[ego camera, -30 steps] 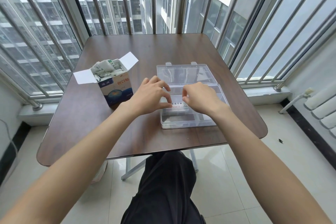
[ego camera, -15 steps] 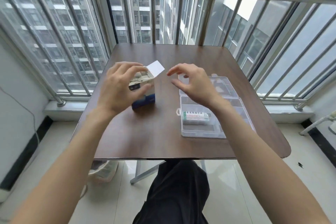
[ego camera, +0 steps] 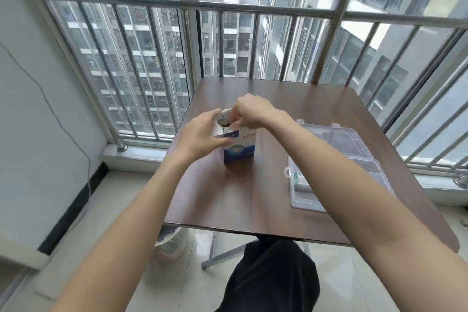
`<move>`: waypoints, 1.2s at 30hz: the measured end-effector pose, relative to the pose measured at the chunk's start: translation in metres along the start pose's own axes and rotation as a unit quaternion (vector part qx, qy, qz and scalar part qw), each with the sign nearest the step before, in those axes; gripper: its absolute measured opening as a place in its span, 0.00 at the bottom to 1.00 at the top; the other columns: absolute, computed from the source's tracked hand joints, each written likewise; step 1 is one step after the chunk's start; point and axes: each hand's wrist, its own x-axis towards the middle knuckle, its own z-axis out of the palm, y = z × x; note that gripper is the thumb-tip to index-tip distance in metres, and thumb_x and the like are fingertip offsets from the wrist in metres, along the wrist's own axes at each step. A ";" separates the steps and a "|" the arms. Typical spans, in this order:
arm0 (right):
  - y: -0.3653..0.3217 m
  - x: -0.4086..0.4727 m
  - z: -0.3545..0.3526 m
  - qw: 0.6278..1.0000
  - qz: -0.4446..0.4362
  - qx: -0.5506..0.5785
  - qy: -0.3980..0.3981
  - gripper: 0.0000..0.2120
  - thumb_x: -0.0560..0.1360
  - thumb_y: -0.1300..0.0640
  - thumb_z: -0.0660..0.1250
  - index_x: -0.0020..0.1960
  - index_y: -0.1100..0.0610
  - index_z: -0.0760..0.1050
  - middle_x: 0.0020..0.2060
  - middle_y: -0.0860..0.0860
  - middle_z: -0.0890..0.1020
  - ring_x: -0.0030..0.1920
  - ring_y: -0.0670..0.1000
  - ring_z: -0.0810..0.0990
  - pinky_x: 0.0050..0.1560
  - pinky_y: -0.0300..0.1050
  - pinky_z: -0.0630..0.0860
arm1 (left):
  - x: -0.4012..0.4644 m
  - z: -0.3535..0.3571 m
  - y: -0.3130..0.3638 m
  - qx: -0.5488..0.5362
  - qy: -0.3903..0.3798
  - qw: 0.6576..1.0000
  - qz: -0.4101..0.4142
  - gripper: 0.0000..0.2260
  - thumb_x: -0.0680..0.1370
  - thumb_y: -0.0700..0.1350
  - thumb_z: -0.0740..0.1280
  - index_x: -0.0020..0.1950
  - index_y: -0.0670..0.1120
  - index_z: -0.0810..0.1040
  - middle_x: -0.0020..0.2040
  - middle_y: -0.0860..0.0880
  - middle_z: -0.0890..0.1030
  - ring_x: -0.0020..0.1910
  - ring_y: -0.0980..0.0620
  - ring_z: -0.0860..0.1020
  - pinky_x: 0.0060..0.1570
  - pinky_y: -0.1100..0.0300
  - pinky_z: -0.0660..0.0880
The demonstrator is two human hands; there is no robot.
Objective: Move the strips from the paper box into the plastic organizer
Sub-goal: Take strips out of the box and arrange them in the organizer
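Standing upright on the brown wooden table (ego camera: pixel 253 200), the blue-and-white paper box (ego camera: pixel 239 148) has its top flaps open, and white wrapped strips (ego camera: pixel 225 116) poke up out of the opening between the two hands. The left hand (ego camera: pixel 202 133) lies against the box's left side with its fingers stretched forward along the upper edge and the white flap there, steadying it rather than curling round it. The right hand (ego camera: pixel 250 113) comes in from the right, above the open top, with its fingers bent downward into the mouth of the box; they seem to pinch at the strips, though the motion blur and the knuckles hide the actual fingertips, so whether a strip is truly caught between them cannot be told. Well to the right of the box, apart from both hands and partly covered by the right forearm, lies the clear plastic organizer (ego camera: pixel 336 149) with its lid folded back flat toward the window; one white strip with green print (ego camera: pixel 298 180) already rests in its near left compartment. Beyond the table run grey metal window bars (ego camera: pixel 228 9) with tall apartment blocks outside. Below the table's near edge a dark-trousered knee (ego camera: pixel 271 276) shows, and a white waste bin (ego camera: pixel 169 244) stands on the tiled floor under the left corner.
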 end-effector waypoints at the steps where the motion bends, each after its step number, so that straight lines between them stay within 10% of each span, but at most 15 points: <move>1: 0.002 0.000 0.002 1.000 -0.007 0.008 0.005 0.08 0.72 0.52 0.71 0.50 0.50 0.83 0.46 0.53 0.82 0.42 0.54 0.76 0.39 0.43 0.68 | 0.000 0.000 0.000 -0.003 0.002 1.000 0.001 0.37 0.68 0.55 0.75 0.73 0.46 0.65 0.69 0.49 0.72 0.68 0.51 0.69 0.63 0.60 0.64; 13: 0.019 -0.016 -0.006 0.979 -0.005 0.201 0.044 0.08 0.78 0.61 0.58 0.57 0.57 0.69 0.45 0.54 0.81 0.42 0.53 0.81 0.45 0.49 0.78 | -0.003 0.002 -0.001 -0.037 0.013 0.999 0.000 0.37 0.67 0.54 0.76 0.72 0.46 0.67 0.68 0.49 0.73 0.67 0.51 0.70 0.64 0.56 0.67; 19: 0.011 -0.010 -0.007 0.994 0.050 0.055 0.078 0.22 0.75 0.36 0.59 0.53 0.54 0.74 0.45 0.51 0.78 0.46 0.55 0.76 0.44 0.47 0.70 | -0.003 0.001 0.001 -0.030 0.012 0.999 -0.003 0.37 0.67 0.55 0.76 0.72 0.47 0.67 0.68 0.50 0.73 0.67 0.52 0.70 0.63 0.58 0.66; 27: 0.014 -0.006 0.010 0.985 -0.016 0.107 0.134 0.09 0.76 0.59 0.65 0.55 0.54 0.78 0.52 0.51 0.82 0.50 0.53 0.79 0.48 0.45 0.74 | -0.002 0.000 -0.001 -0.026 0.006 1.000 0.004 0.38 0.67 0.56 0.75 0.72 0.46 0.66 0.69 0.48 0.72 0.67 0.51 0.70 0.63 0.59 0.65; 36: 0.029 -0.025 0.010 0.962 0.001 0.237 0.135 0.16 0.70 0.54 0.74 0.54 0.57 0.76 0.42 0.51 0.81 0.41 0.48 0.79 0.45 0.39 0.74 | 0.009 -0.005 -0.004 -0.036 -0.044 0.998 0.006 0.50 0.64 0.57 0.77 0.77 0.51 0.50 0.70 0.48 0.67 0.69 0.49 0.66 0.66 0.48 0.65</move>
